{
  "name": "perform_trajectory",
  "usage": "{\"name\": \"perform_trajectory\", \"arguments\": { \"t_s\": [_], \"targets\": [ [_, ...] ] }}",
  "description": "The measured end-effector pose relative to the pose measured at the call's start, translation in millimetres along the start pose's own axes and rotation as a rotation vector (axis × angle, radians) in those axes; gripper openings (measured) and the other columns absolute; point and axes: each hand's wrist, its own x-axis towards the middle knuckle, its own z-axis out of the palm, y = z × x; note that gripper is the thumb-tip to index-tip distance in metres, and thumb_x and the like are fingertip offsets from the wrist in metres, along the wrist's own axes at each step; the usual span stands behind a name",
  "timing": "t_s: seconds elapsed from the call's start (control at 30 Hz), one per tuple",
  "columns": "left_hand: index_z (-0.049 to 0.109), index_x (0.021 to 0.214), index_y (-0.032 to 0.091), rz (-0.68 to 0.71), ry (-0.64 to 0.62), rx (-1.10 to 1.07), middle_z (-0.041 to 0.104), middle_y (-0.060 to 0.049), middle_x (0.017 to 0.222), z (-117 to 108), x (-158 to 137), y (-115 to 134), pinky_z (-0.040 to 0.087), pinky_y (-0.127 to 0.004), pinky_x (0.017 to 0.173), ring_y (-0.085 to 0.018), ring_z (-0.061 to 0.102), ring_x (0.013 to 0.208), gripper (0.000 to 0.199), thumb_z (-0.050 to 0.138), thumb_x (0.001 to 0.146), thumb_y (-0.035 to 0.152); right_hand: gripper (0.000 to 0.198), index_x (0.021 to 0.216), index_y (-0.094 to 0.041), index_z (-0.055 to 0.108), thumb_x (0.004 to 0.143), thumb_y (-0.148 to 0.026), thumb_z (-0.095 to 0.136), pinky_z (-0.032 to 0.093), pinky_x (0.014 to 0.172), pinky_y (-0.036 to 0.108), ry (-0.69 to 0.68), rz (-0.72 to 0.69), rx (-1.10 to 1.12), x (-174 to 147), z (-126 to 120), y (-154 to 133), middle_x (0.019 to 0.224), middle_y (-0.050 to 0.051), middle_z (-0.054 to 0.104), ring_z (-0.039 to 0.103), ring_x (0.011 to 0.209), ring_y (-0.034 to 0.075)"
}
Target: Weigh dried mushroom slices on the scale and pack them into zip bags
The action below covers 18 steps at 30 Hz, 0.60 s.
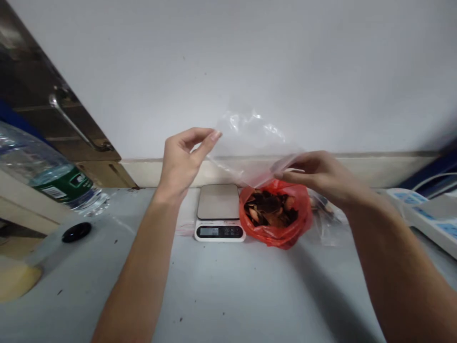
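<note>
- Clear bag (250, 147) held up, left hand (183, 159) pinching one side, right hand (317, 174) pinching another
- red bag (282, 237) of brown bits (271, 208) parked beside the scale (219, 213)

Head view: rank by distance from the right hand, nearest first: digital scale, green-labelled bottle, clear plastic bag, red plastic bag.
1. Clear plastic bag: pinched in the right hand.
2. Red plastic bag: below the hand in view.
3. Digital scale: left of the red bag.
4. Green-labelled bottle: far left.
</note>
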Motion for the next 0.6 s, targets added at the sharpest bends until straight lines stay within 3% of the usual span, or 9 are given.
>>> {"name": "perform_trajectory", "arguments": {
  "t_s": [0.07,0.17,0.27,0.33,0.43,0.5,0.6],
  "targets": [
    [0.079,0.083,0.019,-0.066,-0.038,0.161,0.08,-0.005,0.094,-31,3,-3,0.057,-0.033,0.092,-0.023,0.073,0.097,0.024,0.08,0.081,0.043,0.028,0.07,-0.021,0.069,0.072,-0.048,0.078,0.06,0.076,0.036,0.099,-0.032,0.111,3,20,-7,0.084,0.007,0.08,0.075,0.084,0.025],
    [0.078,0.081,0.02,-0.289,-0.253,0.467,0.081,-0.007,0.1,-81,2,-11,0.055,-0.035,0.096,-0.027,0.072,0.105,0.026,0.076,0.081,0.046,0.02,0.076,-0.022,0.063,0.081,-0.04,0.073,0.059,0.071,0.033,0.148,-0.147,0.141,11,60,-19,0.078,0.004,0.078,0.074,0.077,0.021],
    [0.074,0.101,0.024,-0.681,-0.329,0.665,0.078,-0.007,0.116,-123,-5,-29,0.055,-0.034,0.096,-0.028,0.07,0.114,0.029,0.064,0.085,0.046,0.01,0.083,-0.021,0.066,0.09,-0.026,0.062,0.054,0.066,0.028,0.136,-0.387,-0.142,19,110,-34,0.079,0.003,0.077,0.071,0.072,0.017],
    [0.069,0.096,0.021,-0.846,-0.351,0.673,0.078,-0.012,0.104,-142,-13,-43,0.059,-0.035,0.082,-0.03,0.075,0.099,0.029,0.06,0.085,0.047,0.018,0.081,-0.019,0.069,0.092,-0.014,0.056,0.045,0.061,0.027,0.044,-0.526,-0.495,21,145,-45,0.08,0.005,0.077,0.068,0.068,0.016],
    [0.061,0.09,0.022,-0.982,-0.418,0.607,0.077,-0.01,0.089,-157,-28,-58,0.061,-0.032,0.073,-0.026,0.078,0.083,0.028,0.055,0.087,0.05,0.028,0.087,-0.017,0.074,0.091,0.0,0.052,0.034,0.054,0.028,-0.3,-0.564,-0.853,16,190,-57,0.083,0.01,0.078,0.07,0.076,0.019],
    [0.058,0.09,0.022,-1.013,-0.47,0.564,0.076,-0.008,0.083,-160,-34,-63,0.061,-0.031,0.072,-0.024,0.078,0.08,0.03,0.054,0.087,0.052,0.029,0.095,-0.016,0.076,0.093,0.0,0.052,0.035,0.055,0.028,-0.495,-0.551,-0.925,11,210,-57,0.089,0.012,0.08,0.072,0.085,0.022],
    [0.056,0.088,0.023,-0.972,-0.538,0.564,0.073,-0.005,0.08,-158,-35,-67,0.06,-0.031,0.073,-0.023,0.076,0.081,0.031,0.061,0.083,0.053,0.027,0.105,-0.016,0.076,0.097,-0.006,0.052,0.046,0.063,0.029,-0.635,-0.505,-0.91,4,226,-48,0.099,0.015,0.08,0.073,0.097,0.025]
  ]
}}
